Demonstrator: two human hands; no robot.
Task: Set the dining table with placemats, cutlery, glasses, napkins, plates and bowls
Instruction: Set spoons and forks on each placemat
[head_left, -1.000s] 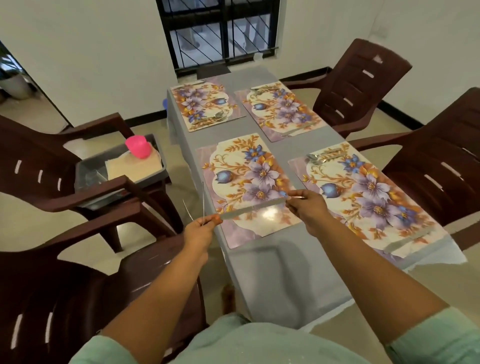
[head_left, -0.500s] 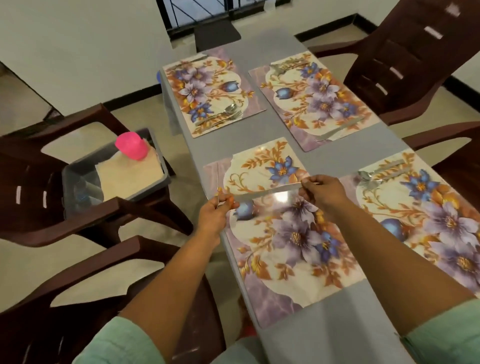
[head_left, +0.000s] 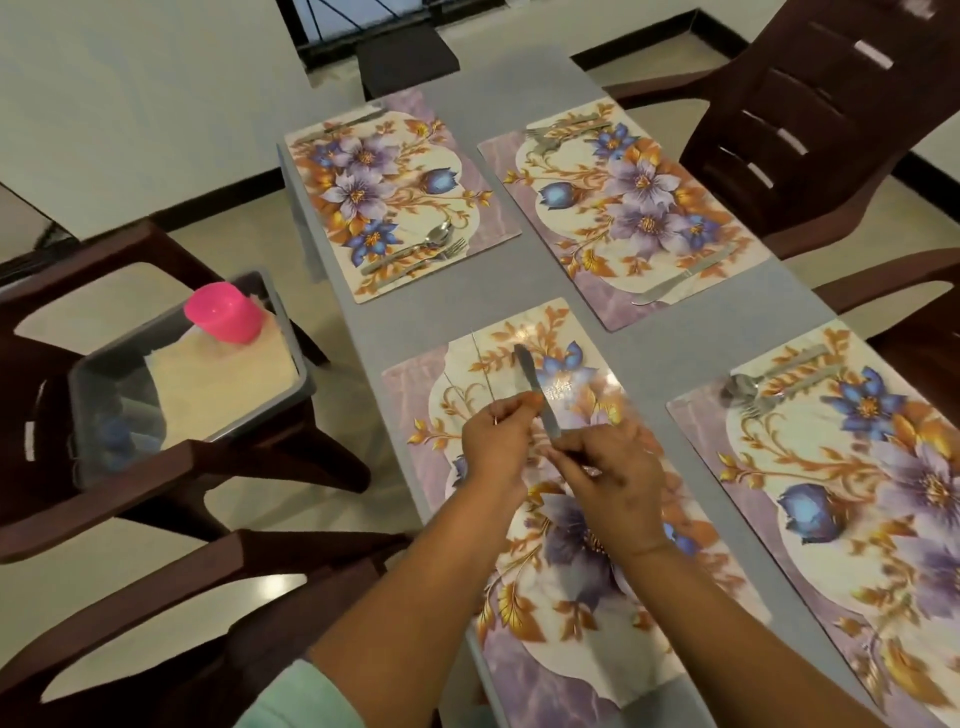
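Both hands over near-left placemat (head_left: 561, 519), the landmark for this entry. Right hand (head_left: 618, 478) pinched narrow on handle end of table knife (head_left: 535, 389); blade slanted up and away over far half of that mat, clear of its surface as far as can be told. Left hand (head_left: 498, 441) closed on thin metal pieces (head_left: 480, 364) seen edge-on, probably fork and spoon handles; too slim and blurred to confirm. Knife: flat steel, rigid, light, polished and likely slippery; rounded blunt tip, so low cut risk. Best hold judged at handle, thumb against flat face, to stop rolling; set down flat, not dropped, since steel will likely skate on a glossy mat. Mat itself: thin laminated sheet, slick sheen, printed purple and blue flowers with gold leaves, scalloped cream centre; probably slides on grey tabletop (head_left: 675, 343) if pushed. Far-left mat (head_left: 400, 202), beyond the landmark, carries spoon and fork (head_left: 415, 254) near its close edge. Far-right mat (head_left: 623, 208), diagonal from landmark, carries a knife (head_left: 680, 278). Near-right mat (head_left: 831, 499), just beside landmark, carries cutlery (head_left: 769, 384) at its far corner. Left of landmark, off the table: grey tray (head_left: 291, 332) on brown plastic chair (head_left: 130, 467), holding cream cloth or napkins (head_left: 228, 384) and pink cup (head_left: 224, 312). Glasses, plates, bowls not yet placed.
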